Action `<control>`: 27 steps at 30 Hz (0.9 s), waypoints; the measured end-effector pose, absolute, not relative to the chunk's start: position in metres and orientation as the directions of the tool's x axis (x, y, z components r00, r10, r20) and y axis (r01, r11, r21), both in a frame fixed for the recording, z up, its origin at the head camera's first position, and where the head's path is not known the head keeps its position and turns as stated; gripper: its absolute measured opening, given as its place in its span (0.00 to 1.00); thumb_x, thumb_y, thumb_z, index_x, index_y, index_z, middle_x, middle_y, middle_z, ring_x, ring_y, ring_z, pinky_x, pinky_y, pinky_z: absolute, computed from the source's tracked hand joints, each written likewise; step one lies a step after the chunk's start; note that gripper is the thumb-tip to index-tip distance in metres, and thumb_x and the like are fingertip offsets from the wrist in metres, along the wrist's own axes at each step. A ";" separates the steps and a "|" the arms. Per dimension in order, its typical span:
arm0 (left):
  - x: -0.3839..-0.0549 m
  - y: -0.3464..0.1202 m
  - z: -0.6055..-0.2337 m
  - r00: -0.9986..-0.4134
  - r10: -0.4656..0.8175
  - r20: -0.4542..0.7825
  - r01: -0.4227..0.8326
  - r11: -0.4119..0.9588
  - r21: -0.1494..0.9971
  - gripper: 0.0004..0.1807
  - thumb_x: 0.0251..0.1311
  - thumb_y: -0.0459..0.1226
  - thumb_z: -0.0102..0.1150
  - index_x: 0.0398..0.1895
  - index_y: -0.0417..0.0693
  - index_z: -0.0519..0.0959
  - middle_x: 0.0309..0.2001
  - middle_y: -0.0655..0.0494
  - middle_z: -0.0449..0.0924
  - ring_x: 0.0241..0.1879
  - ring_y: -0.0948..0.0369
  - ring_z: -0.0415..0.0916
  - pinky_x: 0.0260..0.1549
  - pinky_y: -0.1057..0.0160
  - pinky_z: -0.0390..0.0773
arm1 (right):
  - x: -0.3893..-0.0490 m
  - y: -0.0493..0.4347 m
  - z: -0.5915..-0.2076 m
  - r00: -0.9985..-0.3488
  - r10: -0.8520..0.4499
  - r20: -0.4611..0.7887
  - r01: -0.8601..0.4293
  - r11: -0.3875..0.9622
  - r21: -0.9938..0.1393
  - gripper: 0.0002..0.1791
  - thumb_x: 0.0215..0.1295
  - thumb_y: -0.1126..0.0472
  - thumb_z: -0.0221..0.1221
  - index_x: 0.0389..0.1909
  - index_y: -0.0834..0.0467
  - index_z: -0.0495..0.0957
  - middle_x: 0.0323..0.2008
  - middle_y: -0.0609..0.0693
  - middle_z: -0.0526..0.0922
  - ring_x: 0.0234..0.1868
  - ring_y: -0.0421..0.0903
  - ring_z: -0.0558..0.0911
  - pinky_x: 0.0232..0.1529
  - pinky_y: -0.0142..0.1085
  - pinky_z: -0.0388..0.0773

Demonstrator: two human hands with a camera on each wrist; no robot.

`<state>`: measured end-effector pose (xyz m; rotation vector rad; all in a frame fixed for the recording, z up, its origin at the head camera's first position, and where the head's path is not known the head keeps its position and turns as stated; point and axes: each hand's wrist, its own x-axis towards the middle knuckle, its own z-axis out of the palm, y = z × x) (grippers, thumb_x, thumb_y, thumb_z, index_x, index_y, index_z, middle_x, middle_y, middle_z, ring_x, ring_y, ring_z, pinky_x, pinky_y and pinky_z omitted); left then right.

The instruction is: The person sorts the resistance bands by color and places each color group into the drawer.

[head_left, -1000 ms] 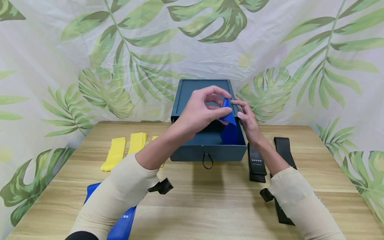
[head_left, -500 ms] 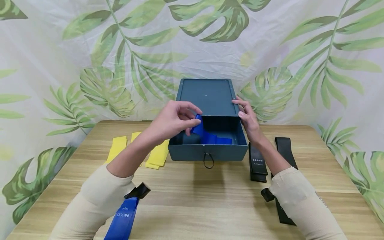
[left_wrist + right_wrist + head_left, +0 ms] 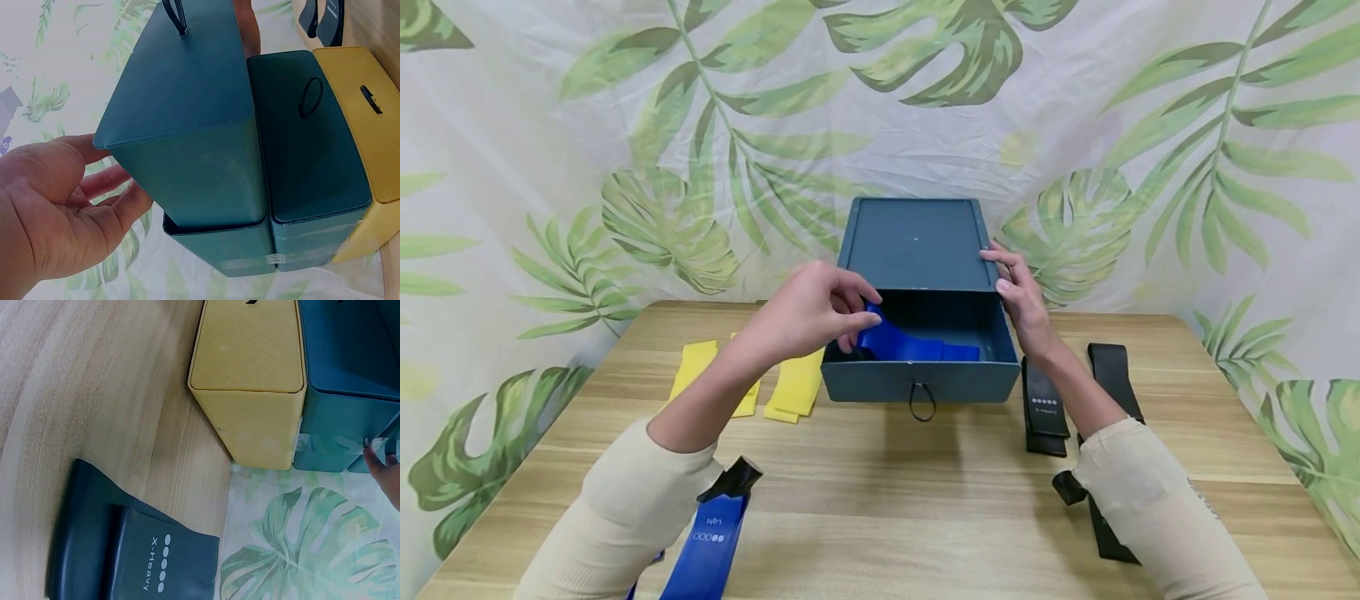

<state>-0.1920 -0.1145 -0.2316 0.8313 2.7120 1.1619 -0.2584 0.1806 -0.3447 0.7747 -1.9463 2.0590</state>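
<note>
In the head view my left hand (image 3: 820,312) is inside the left part of a pulled-out blue drawer (image 3: 917,382), thumb and fingers pinching one end of a blue resistance band (image 3: 917,342). The rest of the band lies along the drawer floor. From the left wrist, my left hand (image 3: 69,206) shows beside the drawer's wall (image 3: 187,169), its fingertips and the band hidden. My right hand (image 3: 1022,300) touches the right side of the drawer cabinet (image 3: 917,242), fingers on its top edge. In the right wrist view only that hand's fingertips (image 3: 378,465) show against the cabinet's side.
Below the pulled-out drawer are a closed teal drawer (image 3: 315,137) and a yellow one (image 3: 362,112). Yellow bands (image 3: 796,387) lie left of the cabinet, a blue band marked Light (image 3: 707,542) at front left. Black bands (image 3: 1043,408) lie to the right, one marked X-Heavy (image 3: 165,556).
My left hand has moved left and down with the blue band's end, from above the drawer's right side into its left part. The band now lies stretched along the drawer; my right hand stays put.
</note>
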 end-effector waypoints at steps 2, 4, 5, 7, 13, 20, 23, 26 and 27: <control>-0.191 -0.115 -0.232 -0.846 0.514 0.141 0.459 0.566 0.685 0.11 0.66 0.28 0.66 0.49 0.29 0.84 0.26 0.50 0.83 0.20 0.59 0.84 0.29 0.62 0.86 | -0.258 0.181 -0.345 -0.842 -0.205 0.499 -0.487 -0.111 -0.866 0.26 0.70 0.59 0.45 0.67 0.60 0.70 0.81 0.61 0.50 0.82 0.62 0.47 0.80 0.58 0.41; -0.191 -0.115 -0.232 -0.845 0.516 0.141 0.460 0.564 0.686 0.10 0.66 0.27 0.65 0.48 0.29 0.84 0.27 0.48 0.83 0.21 0.58 0.84 0.29 0.62 0.86 | -0.258 0.181 -0.345 -0.842 -0.205 0.499 -0.486 -0.112 -0.867 0.26 0.70 0.59 0.45 0.67 0.60 0.70 0.81 0.61 0.50 0.82 0.62 0.46 0.80 0.57 0.41; -0.190 -0.116 -0.232 -0.847 0.514 0.136 0.455 0.567 0.687 0.10 0.67 0.27 0.65 0.48 0.29 0.84 0.28 0.47 0.83 0.21 0.58 0.84 0.29 0.62 0.87 | -0.258 0.181 -0.345 -0.843 -0.205 0.498 -0.485 -0.113 -0.867 0.26 0.70 0.59 0.45 0.67 0.60 0.70 0.81 0.61 0.50 0.82 0.62 0.46 0.80 0.57 0.41; -0.190 -0.116 -0.232 -0.854 0.505 0.124 0.440 0.574 0.690 0.10 0.67 0.26 0.64 0.49 0.29 0.83 0.30 0.45 0.83 0.23 0.57 0.85 0.30 0.61 0.87 | -0.258 0.181 -0.344 -0.842 -0.204 0.500 -0.487 -0.113 -0.866 0.25 0.70 0.59 0.45 0.67 0.60 0.70 0.81 0.61 0.50 0.82 0.62 0.46 0.80 0.57 0.41; -0.186 -0.119 -0.232 -0.875 0.460 0.151 0.428 0.589 0.686 0.10 0.67 0.24 0.61 0.50 0.28 0.83 0.35 0.41 0.82 0.26 0.54 0.87 0.33 0.59 0.88 | -0.258 0.181 -0.344 -0.840 -0.206 0.502 -0.490 -0.109 -0.865 0.26 0.71 0.58 0.45 0.67 0.60 0.70 0.81 0.61 0.50 0.82 0.62 0.45 0.80 0.57 0.39; -0.181 -0.140 -0.235 -0.877 0.420 0.234 0.441 0.506 0.741 0.09 0.68 0.24 0.61 0.48 0.31 0.84 0.38 0.37 0.85 0.27 0.53 0.86 0.34 0.58 0.88 | -0.258 0.180 -0.343 -0.826 -0.198 0.527 -0.517 -0.102 -0.850 0.25 0.71 0.59 0.45 0.66 0.61 0.70 0.81 0.64 0.51 0.82 0.59 0.45 0.80 0.56 0.38; -0.180 -0.151 -0.239 -0.888 0.387 0.247 0.417 0.453 0.788 0.08 0.67 0.25 0.63 0.47 0.31 0.84 0.36 0.39 0.85 0.27 0.55 0.85 0.31 0.59 0.87 | -0.258 0.179 -0.343 -0.827 -0.195 0.528 -0.517 -0.105 -0.849 0.25 0.70 0.60 0.44 0.66 0.61 0.71 0.80 0.64 0.51 0.82 0.59 0.46 0.80 0.58 0.38; -0.178 -0.162 -0.246 -0.903 0.352 0.245 0.392 0.445 0.805 0.08 0.67 0.26 0.64 0.46 0.32 0.84 0.32 0.43 0.84 0.27 0.58 0.84 0.27 0.61 0.85 | -0.257 0.179 -0.343 -0.828 -0.194 0.525 -0.515 -0.106 -0.851 0.25 0.70 0.60 0.45 0.66 0.61 0.71 0.81 0.64 0.51 0.82 0.60 0.46 0.80 0.58 0.39; -0.178 -0.166 -0.249 -0.907 0.347 0.238 0.384 0.450 0.807 0.07 0.67 0.27 0.64 0.46 0.32 0.85 0.32 0.44 0.84 0.26 0.58 0.83 0.26 0.62 0.84 | -0.257 0.179 -0.343 -0.828 -0.195 0.525 -0.515 -0.106 -0.851 0.25 0.70 0.60 0.45 0.66 0.61 0.71 0.81 0.64 0.51 0.82 0.60 0.46 0.80 0.58 0.39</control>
